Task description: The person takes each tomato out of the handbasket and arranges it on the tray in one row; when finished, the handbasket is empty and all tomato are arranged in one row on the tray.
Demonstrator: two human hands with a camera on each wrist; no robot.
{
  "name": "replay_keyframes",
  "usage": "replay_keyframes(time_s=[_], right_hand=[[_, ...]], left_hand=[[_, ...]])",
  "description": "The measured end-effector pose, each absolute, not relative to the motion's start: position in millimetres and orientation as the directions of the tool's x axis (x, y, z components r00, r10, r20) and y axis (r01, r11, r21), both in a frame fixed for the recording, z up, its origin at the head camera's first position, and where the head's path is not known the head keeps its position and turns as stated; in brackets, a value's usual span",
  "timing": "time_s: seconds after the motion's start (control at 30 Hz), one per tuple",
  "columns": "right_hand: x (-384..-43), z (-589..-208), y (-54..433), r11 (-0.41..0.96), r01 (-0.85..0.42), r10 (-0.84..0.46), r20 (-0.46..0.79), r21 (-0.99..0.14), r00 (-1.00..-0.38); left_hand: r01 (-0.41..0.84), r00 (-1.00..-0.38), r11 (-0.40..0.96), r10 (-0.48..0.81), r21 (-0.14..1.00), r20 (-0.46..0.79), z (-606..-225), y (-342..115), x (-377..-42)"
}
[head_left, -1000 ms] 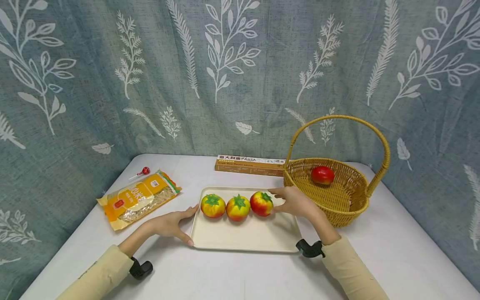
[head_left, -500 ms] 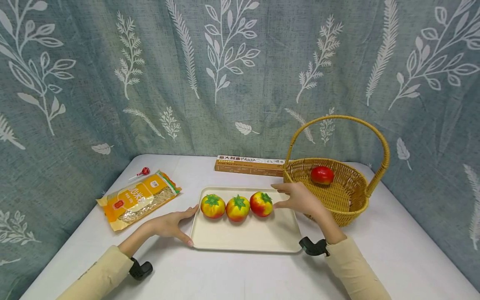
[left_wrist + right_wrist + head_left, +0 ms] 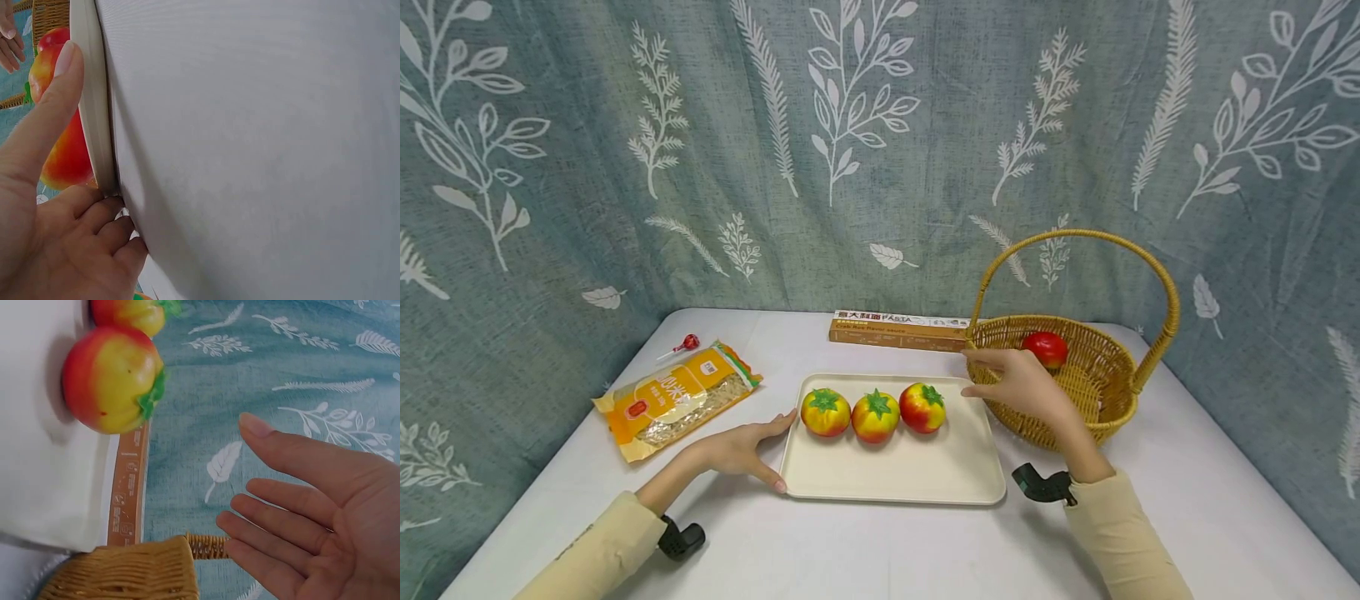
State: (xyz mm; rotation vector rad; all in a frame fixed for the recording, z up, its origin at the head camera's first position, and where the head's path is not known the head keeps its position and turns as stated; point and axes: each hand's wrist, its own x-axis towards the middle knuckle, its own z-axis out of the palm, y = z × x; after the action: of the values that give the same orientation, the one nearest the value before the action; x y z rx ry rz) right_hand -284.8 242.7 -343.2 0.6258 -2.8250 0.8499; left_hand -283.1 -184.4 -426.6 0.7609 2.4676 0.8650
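Note:
A cream tray (image 3: 895, 479) bears a row of three red-and-yellow, tomato-like fruits: a left one (image 3: 826, 412), a middle one (image 3: 876, 417) and a right one (image 3: 922, 408), each with a green leafy top. My left hand (image 3: 741, 450) rests at the tray's left side, thumb near the front corner and fingers spread toward the back. In the left wrist view, the thumb (image 3: 47, 119) lies across the rim. Over the tray's back right corner and the basket's near side hovers my right hand (image 3: 1018, 383), palm bare and fingers loosely extended in the right wrist view.
A wicker basket (image 3: 1127, 392) with a tall handle stands at right, a red fruit (image 3: 1047, 348) inside. Behind the tray lies a pasta box (image 3: 895, 333). An orange-and-yellow grain packet (image 3: 681, 400) and a red lollipop (image 3: 689, 342) lie at left. A patterned curtain closes the back.
My right hand has moved away from the right fruit, rightward and slightly up to beside the basket, holding nothing. My left hand, the tray and the fruits have stayed put.

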Motion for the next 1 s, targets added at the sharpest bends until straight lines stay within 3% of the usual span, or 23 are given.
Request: replay_keyframes(time_s=[0.53,1.0], right_hand=[[-291.1,-340.0,269.7,0.785,-0.348,-0.244,0.26,-0.512,-0.934],[-295.8,-338.3,294.1,0.808,-0.279,-0.2,0.204,-0.519,-0.958]], left_hand=[[0.341,-0.771,0.676,0.598,0.653,-0.217,-426.5,-183.3,-283.2],[0.342,-0.777,0.687,0.59,0.641,-0.218,-428.0,-184.1,-285.3]])
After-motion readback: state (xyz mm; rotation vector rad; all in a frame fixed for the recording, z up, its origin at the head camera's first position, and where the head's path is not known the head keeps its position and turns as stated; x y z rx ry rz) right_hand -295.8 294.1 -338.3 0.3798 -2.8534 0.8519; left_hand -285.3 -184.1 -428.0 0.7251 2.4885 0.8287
